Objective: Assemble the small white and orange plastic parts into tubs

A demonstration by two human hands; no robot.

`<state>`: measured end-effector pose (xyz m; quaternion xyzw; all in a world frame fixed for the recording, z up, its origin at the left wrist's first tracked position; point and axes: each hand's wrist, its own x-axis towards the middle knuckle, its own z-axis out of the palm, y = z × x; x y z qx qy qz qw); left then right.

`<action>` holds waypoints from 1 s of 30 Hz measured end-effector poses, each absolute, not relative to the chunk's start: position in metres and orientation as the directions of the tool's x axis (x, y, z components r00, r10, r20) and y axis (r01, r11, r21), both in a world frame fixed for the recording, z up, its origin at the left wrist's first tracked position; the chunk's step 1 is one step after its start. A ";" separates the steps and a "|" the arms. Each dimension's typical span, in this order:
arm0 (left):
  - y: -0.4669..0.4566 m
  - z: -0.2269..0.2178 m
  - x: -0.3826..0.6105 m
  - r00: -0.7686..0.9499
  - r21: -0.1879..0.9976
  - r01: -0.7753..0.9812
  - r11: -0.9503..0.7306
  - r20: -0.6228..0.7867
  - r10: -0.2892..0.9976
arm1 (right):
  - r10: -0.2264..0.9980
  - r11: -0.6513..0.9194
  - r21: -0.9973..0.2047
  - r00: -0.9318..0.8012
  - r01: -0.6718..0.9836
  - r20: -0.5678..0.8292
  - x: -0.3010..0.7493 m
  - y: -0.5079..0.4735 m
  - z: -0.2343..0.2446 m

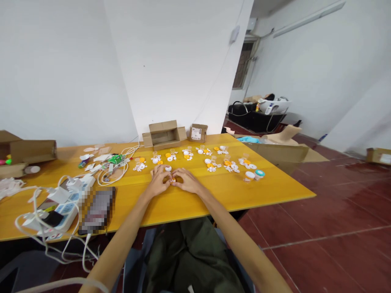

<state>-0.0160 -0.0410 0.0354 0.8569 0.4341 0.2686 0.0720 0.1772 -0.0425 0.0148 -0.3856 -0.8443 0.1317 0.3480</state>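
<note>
Close together over the middle of the table, my left hand (159, 181) and my right hand (187, 181) meet at the fingertips. Both have curled, pinching fingers around a tiny white and orange piece (174, 180), too small to name. A white round cap-like part (168, 168) lies just beyond my left fingers. Farther back are several groups of small parts: orange discs (160, 162), white discs (200, 151) and clear cups (154, 155). To the right stand two small clear containers, one with a white lid (249, 175) and one with a turquoise lid (259, 173).
On the left of the yellow table (232, 203) are a power strip (69, 207) with plugs and white cables, a pixelated phone-like object (97, 209) and a green packet (115, 158). An open cardboard box (165, 136) and a smaller box (198, 133) stand by the wall.
</note>
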 end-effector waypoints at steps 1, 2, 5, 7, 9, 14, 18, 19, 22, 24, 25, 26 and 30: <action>-0.041 0.035 -0.016 0.476 0.356 0.706 -0.612 0.402 0.783 | 0.742 0.669 -0.489 -0.459 0.560 0.489 0.177 -0.042 0.014; -0.041 0.035 -0.017 0.473 0.355 0.707 -0.611 0.405 0.783 | 0.741 0.669 -0.488 -0.458 0.560 0.491 0.177 -0.042 0.014; -0.041 0.035 -0.017 0.479 0.352 0.706 -0.615 0.402 0.780 | 0.743 0.667 -0.489 -0.456 0.562 0.490 0.177 -0.042 0.013; -0.041 0.036 -0.017 0.486 0.350 0.704 -0.618 0.397 0.779 | 0.745 0.665 -0.489 -0.455 0.564 0.487 0.177 -0.041 0.013; -0.042 0.036 -0.017 0.486 0.352 0.704 -0.617 0.395 0.780 | 0.747 0.663 -0.488 -0.454 0.567 0.486 0.177 -0.041 0.013; -0.042 0.038 -0.018 0.443 0.370 0.716 -0.592 0.415 0.795 | 0.754 0.657 -0.507 -0.457 0.558 0.472 0.177 -0.043 0.016; -0.042 0.038 -0.022 0.421 0.355 0.728 -0.587 0.445 0.791 | 0.757 0.654 -0.522 -0.456 0.548 0.469 0.178 -0.043 0.017; -0.042 0.038 -0.023 0.423 0.343 0.732 -0.589 0.449 0.787 | 0.759 0.651 -0.523 -0.455 0.550 0.466 0.178 -0.043 0.017; -0.042 0.036 -0.028 0.445 0.293 0.743 -0.602 0.456 0.771 | 0.768 0.640 -0.526 -0.451 0.560 0.455 0.178 -0.043 0.018; -0.042 0.035 -0.032 0.463 0.258 0.748 -0.612 0.457 0.759 | 0.772 0.635 -0.530 -0.446 0.561 0.453 0.178 -0.044 0.019; -0.042 0.034 -0.034 0.469 0.243 0.751 -0.614 0.459 0.755 | 0.772 0.635 -0.533 -0.445 0.559 0.454 0.178 -0.044 0.020; -0.042 0.033 -0.036 0.472 0.230 0.753 -0.616 0.463 0.750 | 0.772 0.636 -0.536 -0.445 0.556 0.454 0.178 -0.044 0.020; -0.041 0.032 -0.041 0.480 0.183 0.759 -0.625 0.491 0.727 | 0.771 0.637 -0.541 -0.447 0.550 0.454 0.178 -0.044 0.020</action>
